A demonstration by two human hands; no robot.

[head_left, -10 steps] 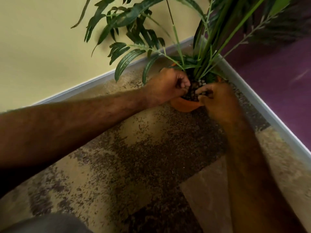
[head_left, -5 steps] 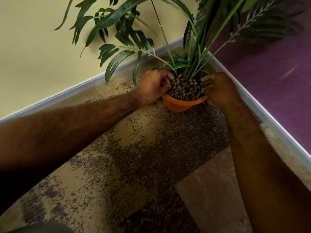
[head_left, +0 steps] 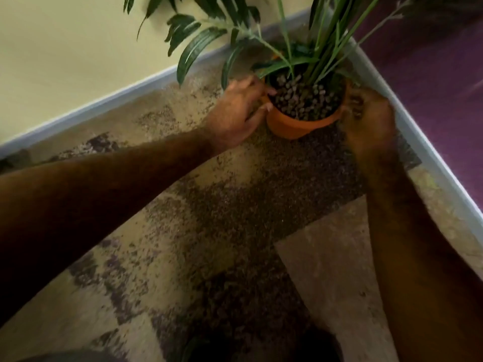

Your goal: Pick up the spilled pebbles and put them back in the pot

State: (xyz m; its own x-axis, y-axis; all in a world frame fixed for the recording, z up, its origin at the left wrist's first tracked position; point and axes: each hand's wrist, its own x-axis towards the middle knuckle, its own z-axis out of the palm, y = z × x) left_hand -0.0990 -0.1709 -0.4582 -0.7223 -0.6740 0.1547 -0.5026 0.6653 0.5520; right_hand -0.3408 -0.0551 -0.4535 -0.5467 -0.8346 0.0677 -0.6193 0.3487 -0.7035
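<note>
Left hand (head_left: 239, 113) now off the pebble bed and down onto the outside of the pot (head_left: 300, 124), palm against the left wall, thumb hooked over the rim, fingers spread and wrapped round the side. A second ago bunched as a fist right above the filling; half a second ago still curled at the rim. No pebble visible in this hand now.

Just right of that thumb, inside the rim: pebbles (head_left: 305, 100), heaped close to the top around the green stems of the plant (head_left: 321, 48). Bed fully exposed now, where earlier both fists covered it. Pot upright on the mottled carpet (head_left: 209, 205), tucked into the corner near the pale skirting (head_left: 418, 142).

Right hand (head_left: 366, 118) likewise moved out from over the filling to the right wall of the pot, fingers curled in against the rim. Blurred here; dark specks at the fingertips, possibly a few pebbles, possibly shadow, cannot tell. Cannot tell how tightly closed either.

Reads as a hand-load just released and the pot now braced from both sides. No loose pebbles clearly separable from the speckled carpet pattern near either hand, so the task judged near its end, or at a pause for steadying before another sweep.
</note>
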